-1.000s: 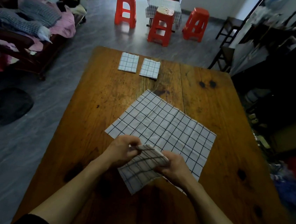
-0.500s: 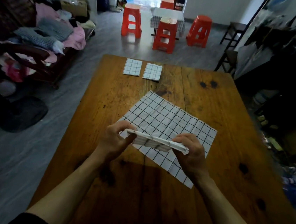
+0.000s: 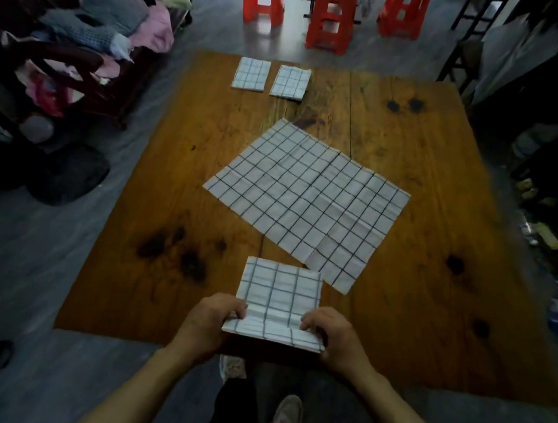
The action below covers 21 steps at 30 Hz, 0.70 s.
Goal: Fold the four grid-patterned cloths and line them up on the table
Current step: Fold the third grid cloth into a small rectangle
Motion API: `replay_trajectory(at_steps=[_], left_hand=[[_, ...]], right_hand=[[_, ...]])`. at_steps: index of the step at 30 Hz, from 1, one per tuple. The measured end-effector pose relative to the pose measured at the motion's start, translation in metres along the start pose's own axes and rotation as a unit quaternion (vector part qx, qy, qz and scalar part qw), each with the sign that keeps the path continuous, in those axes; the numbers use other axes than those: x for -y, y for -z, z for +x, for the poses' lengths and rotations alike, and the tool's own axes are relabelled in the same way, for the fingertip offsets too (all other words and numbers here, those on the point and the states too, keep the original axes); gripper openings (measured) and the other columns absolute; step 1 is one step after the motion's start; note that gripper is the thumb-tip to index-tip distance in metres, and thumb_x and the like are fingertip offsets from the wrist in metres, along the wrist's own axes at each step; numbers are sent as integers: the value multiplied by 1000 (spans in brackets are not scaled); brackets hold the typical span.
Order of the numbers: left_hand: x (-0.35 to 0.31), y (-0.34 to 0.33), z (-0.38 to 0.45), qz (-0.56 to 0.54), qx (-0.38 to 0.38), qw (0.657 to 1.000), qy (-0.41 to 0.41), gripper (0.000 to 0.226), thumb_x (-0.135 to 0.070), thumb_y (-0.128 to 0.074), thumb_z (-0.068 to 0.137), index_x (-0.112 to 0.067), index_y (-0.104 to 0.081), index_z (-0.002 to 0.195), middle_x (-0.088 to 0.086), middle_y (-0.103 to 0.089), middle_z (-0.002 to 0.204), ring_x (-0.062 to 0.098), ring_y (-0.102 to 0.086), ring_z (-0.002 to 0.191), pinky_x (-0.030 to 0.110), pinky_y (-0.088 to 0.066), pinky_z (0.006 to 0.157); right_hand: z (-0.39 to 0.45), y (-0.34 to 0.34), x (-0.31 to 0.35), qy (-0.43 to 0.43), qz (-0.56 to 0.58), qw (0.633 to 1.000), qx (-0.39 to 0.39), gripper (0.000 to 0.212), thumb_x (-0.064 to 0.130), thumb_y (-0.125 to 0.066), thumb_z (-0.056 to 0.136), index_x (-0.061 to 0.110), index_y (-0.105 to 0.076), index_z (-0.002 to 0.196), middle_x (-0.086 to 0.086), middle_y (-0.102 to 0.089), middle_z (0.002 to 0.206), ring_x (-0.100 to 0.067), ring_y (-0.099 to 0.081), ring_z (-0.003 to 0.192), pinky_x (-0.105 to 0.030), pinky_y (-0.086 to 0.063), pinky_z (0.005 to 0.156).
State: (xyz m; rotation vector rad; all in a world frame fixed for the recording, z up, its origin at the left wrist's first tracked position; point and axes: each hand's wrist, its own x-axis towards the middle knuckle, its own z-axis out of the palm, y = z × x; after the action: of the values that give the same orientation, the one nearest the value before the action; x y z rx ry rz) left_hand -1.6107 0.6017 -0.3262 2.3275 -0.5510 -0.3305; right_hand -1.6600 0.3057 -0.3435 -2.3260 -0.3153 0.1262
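Observation:
A partly folded grid cloth (image 3: 279, 292) lies on the near part of the wooden table (image 3: 185, 174). My left hand (image 3: 209, 324) grips its near left corner and my right hand (image 3: 336, 341) grips its near right corner, the near edge lifted and creased. Beyond it an unfolded grid cloth (image 3: 306, 197) lies flat and askew in the table's middle. Two small folded grid cloths sit side by side at the far edge, the left folded cloth (image 3: 251, 74) and the right folded cloth (image 3: 290, 82).
Red plastic stools (image 3: 330, 23) stand beyond the table. A wooden sofa piled with clothes (image 3: 93, 30) is at the left. Dark clutter (image 3: 554, 137) lines the right side. My shoes (image 3: 286, 419) show on the grey floor below the table's near edge.
The cloth that both hands held up above the unfolded one has come down onto the near part of the table, flat and part-folded. My view has pulled back and tilted downward.

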Motion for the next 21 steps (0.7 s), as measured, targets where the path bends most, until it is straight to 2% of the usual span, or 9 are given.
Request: replay_trajectory(at_steps=[1, 4, 9, 11, 15, 19, 21], left_hand=[[-2, -6, -6, 4, -1, 1000, -8, 25, -34, -73, 67, -31, -57, 87, -8, -67, 105, 8, -61, 98, 30, -54, 80], [-1, -16, -11, 26, -20, 999, -36, 21, -20, -75, 71, -22, -58, 83, -5, -68, 102, 13, -62, 97, 31, -53, 77], [-7, -18, -9, 47, -28, 998, -6, 27, -8, -77, 72, -23, -59, 86, -4, -68, 111, 10, -59, 103, 34, -55, 80], [-9, -17, -8, 42, -29, 999, 11, 26, -9, -73, 76, -26, -58, 89, -4, -66, 114, 9, -58, 105, 32, -54, 82], [-10, -16, -6, 17, -35, 998, 41, 23, -21, -70, 83, -35, -55, 93, -13, -61, 97, -1, -55, 87, 27, -52, 70], [-17, -12, 0, -24, -43, 998, 40, 7, -36, -60, 93, -34, -54, 94, -15, -59, 88, 1, -57, 79, 26, -51, 63], [-21, -7, 4, -52, -58, 996, 46, 10, -38, -54, 97, -28, -53, 95, -15, -61, 84, 0, -61, 74, 20, -48, 58]], right_hand=[[-4, -3, -3, 6, -2, 1000, 14, 36, 9, -80, 70, 29, -63, 95, 12, -62, 105, -5, -56, 99, -35, -53, 80], [-5, -6, -3, 52, -4, 998, 19, 22, 27, -75, 81, 22, -69, 101, 6, -65, 108, -10, -59, 103, -32, -51, 87], [0, -1, -4, 52, -74, 996, 14, 44, 35, -77, 79, 25, -65, 119, 4, -62, 126, -14, -55, 117, -35, -49, 96], [2, 3, -1, 52, -82, 995, 14, 41, 40, -72, 80, 27, -65, 118, 6, -64, 124, -13, -56, 116, -35, -49, 95], [4, 7, 5, 34, -90, 995, -3, 38, 47, -61, 82, 24, -71, 111, 2, -68, 118, -15, -61, 110, -28, -47, 93], [9, 5, 3, 0, -61, 998, 2, 37, 56, -59, 85, 24, -74, 98, 4, -71, 107, -13, -63, 99, -34, -56, 82], [12, 7, 8, -27, -7, 1000, -2, 46, 61, -49, 92, 22, -72, 96, 5, -71, 99, -10, -63, 93, -32, -55, 79]])
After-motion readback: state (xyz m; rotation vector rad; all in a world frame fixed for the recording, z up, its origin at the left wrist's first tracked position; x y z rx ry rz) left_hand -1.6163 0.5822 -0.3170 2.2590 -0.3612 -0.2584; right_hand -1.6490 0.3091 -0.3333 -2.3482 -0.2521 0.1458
